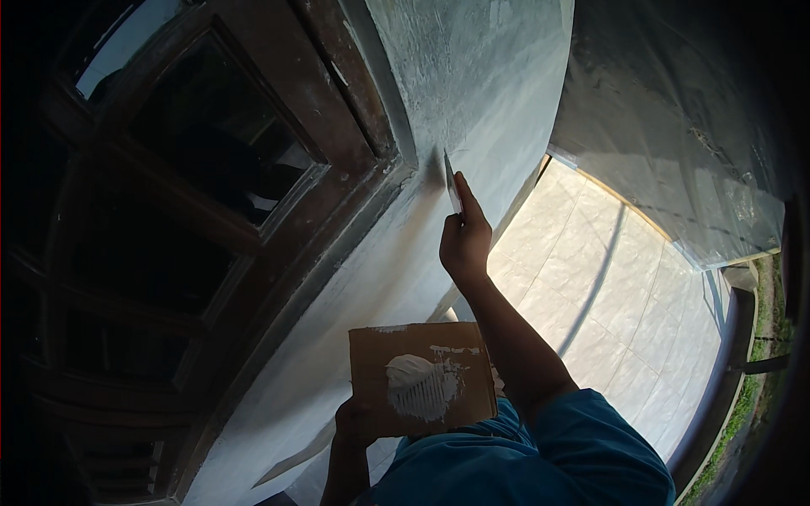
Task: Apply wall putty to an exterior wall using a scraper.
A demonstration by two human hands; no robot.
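My right hand (467,242) is closed round a putty knife (452,187), seen nearly edge-on, its tip at or close to the pale plastered wall (477,93). Whether the blade touches the wall I cannot tell. Lower down, my left hand (353,422) grips the left edge of a brown cardboard piece (371,354), held flat in front of my body. A mound of white putty (409,371) sits on the cardboard, with ridged smears spread beside it. The fingers under the board are hidden.
At the left stands a dark wooden window frame (350,126) with glass panes. Pale floor tiles (582,278) lie below on the right, crossed by a thin shadow. Translucent plastic sheeting (666,126) hangs at the upper right. Grass (730,422) shows past the floor's edge.
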